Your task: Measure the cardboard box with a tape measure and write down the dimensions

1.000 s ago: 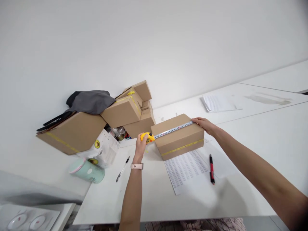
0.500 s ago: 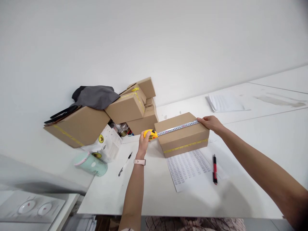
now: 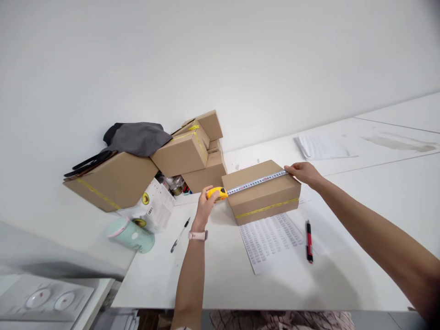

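My left hand is closed round a yellow tape measure at the left end of a brown cardboard box. The silver tape blade runs out of the case across the box's top to its right edge. There my right hand pinches the blade's free end; the tip itself is hidden by the fingers. A strip of yellow tape crosses the box's front side. Printed sheets with rows of figures lie partly under the box.
A red and black pen lies right of the sheets, another pen to the left. Stacked cardboard boxes, a grey cloth, a white carton and a mint-green container stand at left. Papers lie near the wall.
My left hand has tilted slightly with the tape case, and my right hand has shifted a little up and right at the blade's end. The blade still spans the box top.
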### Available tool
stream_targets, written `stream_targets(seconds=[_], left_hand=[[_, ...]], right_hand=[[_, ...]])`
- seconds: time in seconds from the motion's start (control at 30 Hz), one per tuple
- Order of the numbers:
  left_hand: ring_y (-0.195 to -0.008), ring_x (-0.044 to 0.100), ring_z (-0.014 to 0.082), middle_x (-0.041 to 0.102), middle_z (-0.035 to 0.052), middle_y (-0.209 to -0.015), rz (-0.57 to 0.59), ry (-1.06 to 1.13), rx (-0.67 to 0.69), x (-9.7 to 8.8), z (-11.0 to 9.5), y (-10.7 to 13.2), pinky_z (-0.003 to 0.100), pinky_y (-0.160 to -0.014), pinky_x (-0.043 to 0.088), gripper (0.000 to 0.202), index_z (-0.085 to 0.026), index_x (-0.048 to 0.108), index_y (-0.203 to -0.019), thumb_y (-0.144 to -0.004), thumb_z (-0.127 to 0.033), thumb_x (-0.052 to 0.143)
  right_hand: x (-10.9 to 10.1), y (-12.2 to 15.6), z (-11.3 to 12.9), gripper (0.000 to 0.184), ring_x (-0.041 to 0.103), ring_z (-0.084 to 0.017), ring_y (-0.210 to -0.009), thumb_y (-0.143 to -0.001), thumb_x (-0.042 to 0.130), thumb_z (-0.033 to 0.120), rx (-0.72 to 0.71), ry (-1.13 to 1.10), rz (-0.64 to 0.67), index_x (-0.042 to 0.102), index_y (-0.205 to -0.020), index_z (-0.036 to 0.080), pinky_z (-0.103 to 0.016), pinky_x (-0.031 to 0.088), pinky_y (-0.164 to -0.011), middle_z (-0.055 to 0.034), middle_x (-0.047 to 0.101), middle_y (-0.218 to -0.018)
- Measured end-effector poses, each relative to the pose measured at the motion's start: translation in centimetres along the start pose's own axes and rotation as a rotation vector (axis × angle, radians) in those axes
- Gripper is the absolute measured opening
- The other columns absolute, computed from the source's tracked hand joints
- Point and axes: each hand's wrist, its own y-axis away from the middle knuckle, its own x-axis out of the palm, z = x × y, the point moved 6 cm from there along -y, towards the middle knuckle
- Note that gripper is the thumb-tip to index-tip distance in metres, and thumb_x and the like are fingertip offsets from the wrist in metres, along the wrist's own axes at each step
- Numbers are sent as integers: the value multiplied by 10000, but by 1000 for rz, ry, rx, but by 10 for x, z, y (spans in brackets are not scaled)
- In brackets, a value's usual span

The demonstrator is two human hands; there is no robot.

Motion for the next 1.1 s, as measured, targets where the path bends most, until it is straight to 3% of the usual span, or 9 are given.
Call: stream_targets(seconds=[0.1,0.2,0.27,0.33,0.4,0.57,0.73,0.87,1.1], left_hand=[[-698,604,140,718,78,-962,203,14,-53,15,3,50,246,-604,444,664,-152,627,-1216,-679,-470,855],[-756,680,174,693,95,-1079,693,276,-312,71,28,120,283,-633,540,707,-188,566,-1251,-681,-474,872],[-685,706,191,670,70,-1014,855,451,-451,109,41,157,311,-596,577,741,-192,526,-1154,-584,-443,927],[-655,726,211,637,42,-985,836,604,-471,137,43,168,330,-568,596,734,-210,478,-1092,-574,-497,912],[-654,737,223,612,28,-970,746,658,-427,154,36,162,333,-556,602,714,-212,470,-1088,-605,-551,872],[-670,738,241,606,32,-869,612,579,-341,167,7,123,348,-589,603,690,-156,536,-1092,-680,-663,760],[-600,710,209,625,23,-812,532,582,-351,177,-1,105,316,-555,580,720,-159,541,-1047,-646,-723,741],[-589,695,201,612,15,-755,551,583,-370,186,1,109,314,-548,578,700,-151,567,-1000,-644,-731,733],[-602,700,194,578,-3,-822,522,606,-424,190,4,125,321,-555,585,710,-172,547,-1045,-617,-690,779]], right_hand=[[-7,3,21,435,607,-220,-789,-808,640,631,-129,-121,0,689,-723,207,-343,449,-704,-75,727,-841],[9,12,53,503,607,-223,-807,-785,650,705,-244,-164,143,695,-782,204,-340,471,-725,-66,714,-840],[31,18,76,510,617,-225,-802,-807,635,704,-313,-111,295,695,-813,198,-341,483,-726,-66,717,-845],[51,17,95,504,648,-243,-854,-871,569,673,-392,-16,365,714,-883,190,-348,505,-772,-83,742,-914],[61,7,105,531,668,-273,-1012,-951,437,624,-436,94,296,734,-1024,190,-365,510,-895,-107,757,-1099],[73,-25,91,665,600,-384,-1260,-1008,193,534,-360,298,182,664,-1335,198,-564,417,-1079,-158,666,-1383],[83,-27,82,655,516,-371,-1373,-1018,142,520,-433,412,218,578,-1458,305,-627,311,-1148,-65,620,-1470],[90,-25,82,656,519,-356,-1360,-1026,118,540,-507,449,246,548,-1486,358,-631,295,-1144,-47,627,-1465],[98,-25,83,659,538,-354,-1316,-1023,138,556,-553,461,282,713,-1284,370,-626,288,-1123,-40,674,-1395]])
